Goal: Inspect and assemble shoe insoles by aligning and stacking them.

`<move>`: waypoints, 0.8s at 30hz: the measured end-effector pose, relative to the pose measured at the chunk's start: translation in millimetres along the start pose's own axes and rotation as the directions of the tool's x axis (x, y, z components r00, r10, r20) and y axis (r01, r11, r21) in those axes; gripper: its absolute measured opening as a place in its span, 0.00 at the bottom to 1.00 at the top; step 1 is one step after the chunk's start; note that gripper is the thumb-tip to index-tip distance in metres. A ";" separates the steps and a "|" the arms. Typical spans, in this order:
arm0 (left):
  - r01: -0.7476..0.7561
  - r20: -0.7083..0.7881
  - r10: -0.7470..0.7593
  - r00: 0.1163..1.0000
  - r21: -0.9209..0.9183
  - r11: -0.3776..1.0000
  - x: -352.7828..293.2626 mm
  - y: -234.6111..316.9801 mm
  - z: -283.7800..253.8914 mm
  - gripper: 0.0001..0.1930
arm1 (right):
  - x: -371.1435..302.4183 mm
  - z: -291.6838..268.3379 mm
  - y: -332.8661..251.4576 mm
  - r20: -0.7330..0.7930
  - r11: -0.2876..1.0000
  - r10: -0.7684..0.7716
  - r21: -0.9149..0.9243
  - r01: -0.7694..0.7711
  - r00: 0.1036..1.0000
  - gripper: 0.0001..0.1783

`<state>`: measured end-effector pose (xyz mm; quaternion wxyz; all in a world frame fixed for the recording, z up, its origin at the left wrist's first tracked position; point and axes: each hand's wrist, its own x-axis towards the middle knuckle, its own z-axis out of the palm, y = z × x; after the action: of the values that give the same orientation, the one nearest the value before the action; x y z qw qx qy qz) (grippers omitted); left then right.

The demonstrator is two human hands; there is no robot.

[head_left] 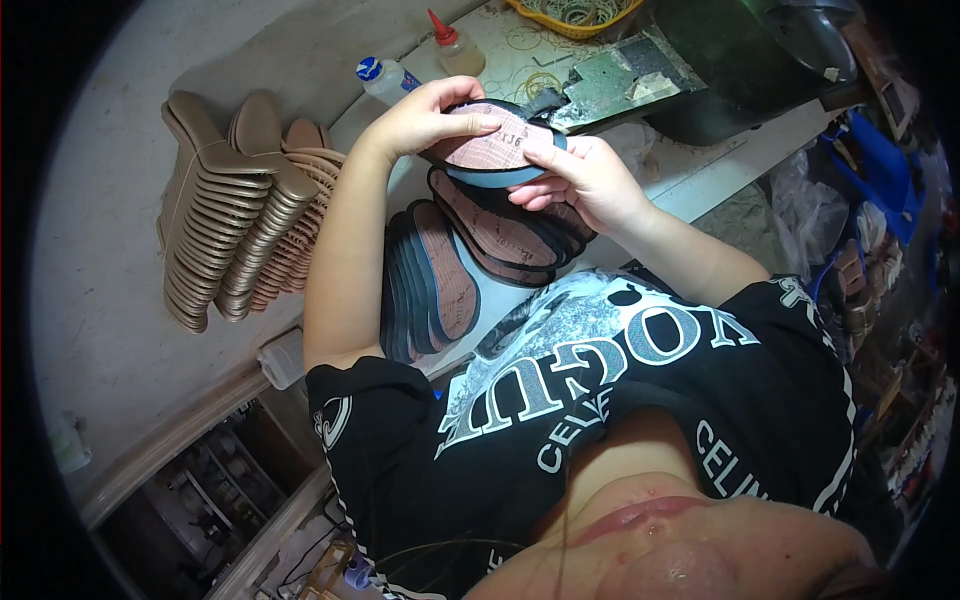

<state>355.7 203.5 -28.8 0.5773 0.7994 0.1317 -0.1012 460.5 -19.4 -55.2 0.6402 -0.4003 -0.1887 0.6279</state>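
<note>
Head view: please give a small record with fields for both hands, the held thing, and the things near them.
left hand: grips the far end of the flat pinkish insole with dark rim
right hand: holds the near side of the same insole
under the hands: fanned dark insoles on the white worktable
left side: stacked tan shoe soles
behind: two glue bottles

Pale, scuffed workbench [110, 250] w/ a dark green machine [740, 60] at its far edge. A yellow basket [575, 15] sits beside it. Blue crates [880, 165] and cluttered shelves to the right; dim light.
</note>
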 end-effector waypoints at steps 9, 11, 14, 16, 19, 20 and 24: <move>0.108 -0.178 -0.109 0.978 -0.017 0.994 -20.3 2.1 15.6 0.17 | 2.4 -5.0 -10.0 -0.033 0.989 0.042 -0.143 -0.047 0.999 0.24; 0.112 -0.236 -0.110 0.966 -0.006 0.994 -25.8 5.1 22.5 0.19 | 3.6 -6.4 -11.5 -0.034 0.985 0.046 -0.165 -0.051 0.998 0.23; 0.229 -0.274 -0.232 0.933 -0.044 0.973 -33.5 12.7 31.7 0.16 | 3.3 -3.6 -12.6 -0.062 0.979 0.036 -0.196 -0.047 0.997 0.23; 0.305 -0.345 -0.295 0.891 -0.025 0.952 -38.9 14.7 37.7 0.17 | 4.4 -3.5 -12.0 -0.056 0.981 0.046 -0.186 -0.056 0.997 0.23; 0.361 -0.385 -0.318 0.866 0.044 0.931 -43.7 22.7 47.0 0.20 | 4.2 -5.4 -12.3 -0.027 0.973 0.021 -0.229 -0.026 0.999 0.18; 0.362 -0.390 -0.318 0.864 0.044 0.931 -44.5 27.3 50.9 0.20 | 5.5 -8.3 -11.1 -0.022 0.973 0.020 -0.230 -0.025 1.000 0.18; 0.455 -0.318 -0.520 0.793 -0.259 0.852 -43.9 44.0 72.2 0.21 | 5.5 -21.8 -7.7 0.007 0.959 -0.099 -0.265 0.098 0.995 0.17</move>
<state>327.9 117.7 1.8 0.5607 0.6904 0.4500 -0.0803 482.5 -19.2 -64.1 0.6119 -0.4745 -0.2886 0.5631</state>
